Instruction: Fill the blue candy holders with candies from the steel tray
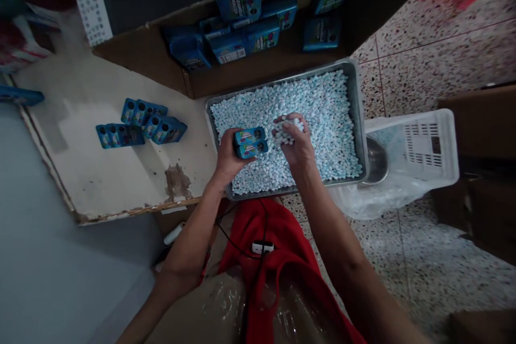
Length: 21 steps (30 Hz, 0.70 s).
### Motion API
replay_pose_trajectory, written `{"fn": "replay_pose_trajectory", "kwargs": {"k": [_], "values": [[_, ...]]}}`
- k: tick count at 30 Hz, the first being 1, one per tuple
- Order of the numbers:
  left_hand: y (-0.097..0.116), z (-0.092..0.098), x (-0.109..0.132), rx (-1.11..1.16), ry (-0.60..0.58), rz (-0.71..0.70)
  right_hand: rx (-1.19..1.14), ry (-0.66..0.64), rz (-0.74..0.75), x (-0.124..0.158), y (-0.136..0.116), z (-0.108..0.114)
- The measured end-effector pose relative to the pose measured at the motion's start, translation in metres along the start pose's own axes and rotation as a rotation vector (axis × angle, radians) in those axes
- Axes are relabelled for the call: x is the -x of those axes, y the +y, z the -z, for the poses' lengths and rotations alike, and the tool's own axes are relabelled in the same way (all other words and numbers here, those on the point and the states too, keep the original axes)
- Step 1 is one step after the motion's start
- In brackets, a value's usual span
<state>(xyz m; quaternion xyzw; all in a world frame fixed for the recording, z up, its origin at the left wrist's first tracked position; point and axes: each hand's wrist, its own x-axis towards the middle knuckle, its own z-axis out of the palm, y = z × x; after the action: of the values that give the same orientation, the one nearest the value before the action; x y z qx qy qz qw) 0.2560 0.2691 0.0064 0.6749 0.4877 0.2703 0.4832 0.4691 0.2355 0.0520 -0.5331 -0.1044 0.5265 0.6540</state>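
Observation:
A metal tray (360,118) is filled with small white and pale blue candies (322,113). Over its left part, my left hand (229,155) is closed around two blue candy boxes (250,142) held side by side, their printed ends facing up. My right hand (299,140) is cupped around a heap of the candies (287,131), just right of the boxes and apart from them. Several more blue candy boxes (155,121) stand in a cluster on the worn white table (121,183) to the left.
Behind the tray, an open cardboard carton (145,54) holds several blue boxes (242,37). At the right stands a white plastic basket (437,142) with clear plastic and a metal bowl (377,158). Brown cardboard boxes (479,123) are farther right on the speckled floor (407,75).

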Motion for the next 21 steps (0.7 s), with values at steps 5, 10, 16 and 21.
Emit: {"fn": "replay_pose_trajectory", "kwargs": {"k": [5, 10, 16, 21], "values": [[0.014, -0.008, -0.004, -0.101, 0.000, -0.064, 0.044, -0.046, 0.334, 0.031, -0.003, -0.035], [0.022, -0.011, -0.007, -0.099, -0.017, -0.230, 0.264, -0.065, 0.530, 0.049, -0.003, -0.042], [0.010, -0.015, -0.026, 0.159, 0.038, -0.260, 0.450, 0.205, 0.387, 0.050, -0.001, 0.016], [0.005, -0.035, -0.031, 0.361, -0.135, -0.155, 0.548, 0.426, 0.229, 0.039, 0.020, 0.067]]}}
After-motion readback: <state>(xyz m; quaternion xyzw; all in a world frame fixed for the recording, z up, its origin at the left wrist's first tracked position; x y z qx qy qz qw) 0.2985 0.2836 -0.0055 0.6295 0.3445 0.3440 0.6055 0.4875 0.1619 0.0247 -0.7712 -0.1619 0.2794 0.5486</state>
